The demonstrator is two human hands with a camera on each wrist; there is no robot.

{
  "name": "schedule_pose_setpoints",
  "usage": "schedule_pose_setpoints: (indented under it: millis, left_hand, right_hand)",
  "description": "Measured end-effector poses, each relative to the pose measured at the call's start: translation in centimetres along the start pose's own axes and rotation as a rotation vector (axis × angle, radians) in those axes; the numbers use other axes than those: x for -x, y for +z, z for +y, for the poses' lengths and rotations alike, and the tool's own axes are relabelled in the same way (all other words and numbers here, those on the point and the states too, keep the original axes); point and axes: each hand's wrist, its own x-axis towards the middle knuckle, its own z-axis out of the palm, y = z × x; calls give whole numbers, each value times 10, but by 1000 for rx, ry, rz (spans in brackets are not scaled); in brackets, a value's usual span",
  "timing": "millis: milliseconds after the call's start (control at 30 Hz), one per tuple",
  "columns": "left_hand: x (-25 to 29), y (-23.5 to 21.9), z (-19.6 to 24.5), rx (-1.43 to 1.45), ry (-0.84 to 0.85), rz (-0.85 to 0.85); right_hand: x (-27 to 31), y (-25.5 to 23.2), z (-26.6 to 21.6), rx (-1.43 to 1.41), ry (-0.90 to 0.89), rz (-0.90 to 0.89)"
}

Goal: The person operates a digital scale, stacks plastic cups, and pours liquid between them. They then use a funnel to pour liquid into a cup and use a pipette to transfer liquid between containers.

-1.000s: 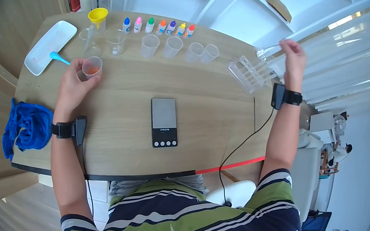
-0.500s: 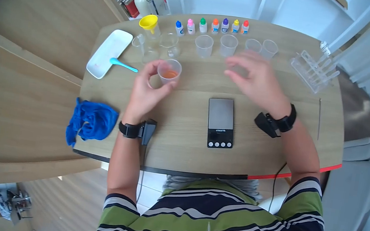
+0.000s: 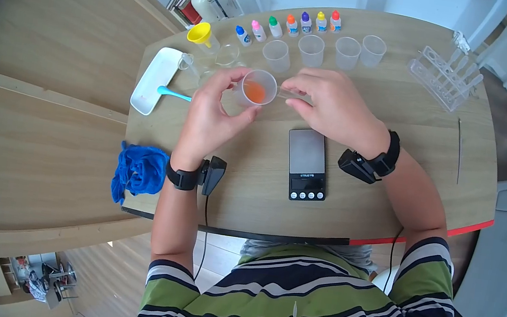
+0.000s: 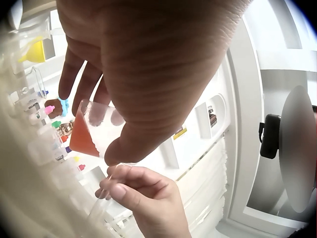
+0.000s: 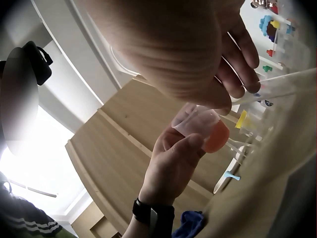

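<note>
My left hand [image 3: 212, 116] grips a clear plastic cup [image 3: 266, 80] between thumb and fingers, above the left half of the table. Orange liquid [image 4: 83, 136] lies in the cup, which tilts in both wrist views. Just to the right of the cup, my right hand [image 3: 339, 111] pinches a clear test tube [image 5: 282, 82] near one end. That end is right at the cup's rim; in the head view the hand covers most of the tube. Under the right forearm's side sits a black digital scale [image 3: 306, 165].
Several clear cups [image 3: 311, 50] and small dropper bottles [image 3: 291, 26] line the back. A test tube rack [image 3: 442, 78] stands at right, near a thin rod [image 3: 459, 150]. At left are a white tray [image 3: 149, 87], blue spoon [image 3: 173, 93], yellow funnel [image 3: 199, 33] and blue cloth [image 3: 142, 169].
My right hand has come from the rack over to the cup, bringing the test tube. The left hand has kept hold of the cup and now tilts it. The head view has swung left.
</note>
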Motion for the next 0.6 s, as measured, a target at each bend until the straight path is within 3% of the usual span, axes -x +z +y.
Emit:
schedule_pose_setpoints:
  millis: [400, 533, 600]
  left_hand:
    - [0, 0, 4, -11, -13, 8]
    - [20, 7, -28, 181, -86, 177]
    - [33, 7, -52, 322, -176, 202]
  right_hand:
    - [0, -8, -4, -6, 29, -1]
    - [-2, -11, -9, -97, 106, 14]
    - [-4, -19, -13, -169, 201, 110]
